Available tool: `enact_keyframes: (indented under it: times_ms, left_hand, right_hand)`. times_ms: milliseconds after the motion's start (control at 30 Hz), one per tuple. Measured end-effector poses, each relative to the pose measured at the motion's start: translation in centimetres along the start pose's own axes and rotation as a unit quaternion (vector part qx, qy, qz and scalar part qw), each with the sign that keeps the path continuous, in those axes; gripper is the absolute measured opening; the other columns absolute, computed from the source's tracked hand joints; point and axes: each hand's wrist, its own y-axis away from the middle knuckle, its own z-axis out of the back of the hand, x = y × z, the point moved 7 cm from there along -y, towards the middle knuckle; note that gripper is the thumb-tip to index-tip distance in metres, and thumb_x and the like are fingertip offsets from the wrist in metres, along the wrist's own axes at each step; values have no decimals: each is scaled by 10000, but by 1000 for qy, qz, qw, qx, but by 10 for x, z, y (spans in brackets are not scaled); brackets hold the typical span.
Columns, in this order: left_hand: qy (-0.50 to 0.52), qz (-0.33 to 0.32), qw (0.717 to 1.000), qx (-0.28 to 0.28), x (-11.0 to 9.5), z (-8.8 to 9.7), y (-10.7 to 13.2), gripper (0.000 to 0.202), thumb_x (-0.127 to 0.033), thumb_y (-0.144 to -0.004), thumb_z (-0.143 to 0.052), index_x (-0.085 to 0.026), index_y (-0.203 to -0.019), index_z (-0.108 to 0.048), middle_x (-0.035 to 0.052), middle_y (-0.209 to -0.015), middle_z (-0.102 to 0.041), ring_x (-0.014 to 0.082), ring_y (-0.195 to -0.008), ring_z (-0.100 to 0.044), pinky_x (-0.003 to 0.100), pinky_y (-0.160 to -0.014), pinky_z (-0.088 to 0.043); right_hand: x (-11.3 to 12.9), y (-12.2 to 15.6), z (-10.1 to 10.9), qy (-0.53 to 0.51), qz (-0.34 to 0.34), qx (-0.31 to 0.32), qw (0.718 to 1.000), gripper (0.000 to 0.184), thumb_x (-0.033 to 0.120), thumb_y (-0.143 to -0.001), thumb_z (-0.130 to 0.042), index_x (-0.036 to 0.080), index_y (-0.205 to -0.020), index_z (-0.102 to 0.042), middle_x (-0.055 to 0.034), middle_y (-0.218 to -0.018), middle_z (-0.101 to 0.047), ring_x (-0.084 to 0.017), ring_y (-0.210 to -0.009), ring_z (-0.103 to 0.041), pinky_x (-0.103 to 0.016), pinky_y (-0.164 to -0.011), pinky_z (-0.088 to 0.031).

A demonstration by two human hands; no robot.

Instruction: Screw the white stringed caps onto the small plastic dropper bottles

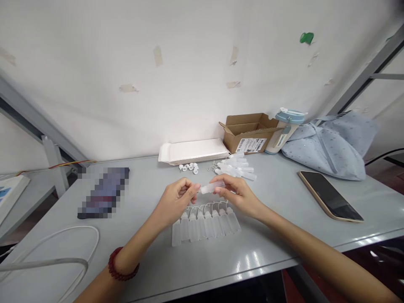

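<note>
A small translucent plastic bottle (pixel 211 188) lies sideways above the table, pinched at both ends.

Both hands' fingers (pixel 193 188) pinching small bottle (pixel 212 187), bottle row (pixel 205 222) on table (pixel 277 235)

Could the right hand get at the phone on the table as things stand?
Probably yes, though not at once. The phone lies face up on bare table to the right of the right hand with nothing between them, but that hand is pinching a small bottle together with the left hand.
</note>
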Motion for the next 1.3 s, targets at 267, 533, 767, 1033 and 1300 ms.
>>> enact_keyframes:
  times_ms: [267, 533, 767, 1033, 1300]
  left_hand:
    - [53, 6, 991, 122, 0, -22, 1, 360, -461, -853, -490, -154, -692, -586, 17, -674, -618, 120, -577, -558, 236, -561, -448]
    - [-112, -137, 984, -8, -13, -15, 7, 317, -299, -869, -498, -166, -584, -539, -34, -539, -432, 106, -531, -402, 227, -521, -332]
    - [-203, -250, 943, -78, -25, -16, 15, 202, -253, -882, -486, -162, -771, -628, 4, -628, -534, 128, -588, -458, 248, -579, -360]
    - [33, 20, 996, 85, 3, -24, 2, 425, -483, -875, -440, -147, -682, -613, 21, -628, -628, 141, -576, -590, 249, -580, -477]
    - [98, 46, 991, 77, 6, -26, 3, 425, -497, -835, -496, -149, -603, -575, -13, -527, -543, 113, -481, -527, 239, -519, -456]
  right_hand:
    - [2, 0, -3, 8, 11, 24, 1000, 213, 342, -871, -532, 175, -967, -622, -26, -798, -620, -144, -698, -533, -247, -592, -400]
    - [-19, 1, -11, -60, -81, 48, 994, 350, 477, -879, -464, 156, -837, -599, 55, -535, -387, -95, -499, -360, -225, -479, -284]
    - [-25, -2, -14, -160, -116, 62, 978, 382, 505, -848, -500, 161, -683, -520, 63, -490, -382, -89, -465, -352, -236, -490, -330]
    - [-12, 0, -11, -102, -81, 65, 989, 345, 488, -858, -501, 157, -887, -592, 35, -602, -446, -109, -553, -437, -235, -519, -343]
    - [-15, 2, -14, -60, -94, 59, 992, 437, 557, -865, -443, 149, -827, -594, 65, -512, -344, -90, -477, -331, -222, -456, -270]
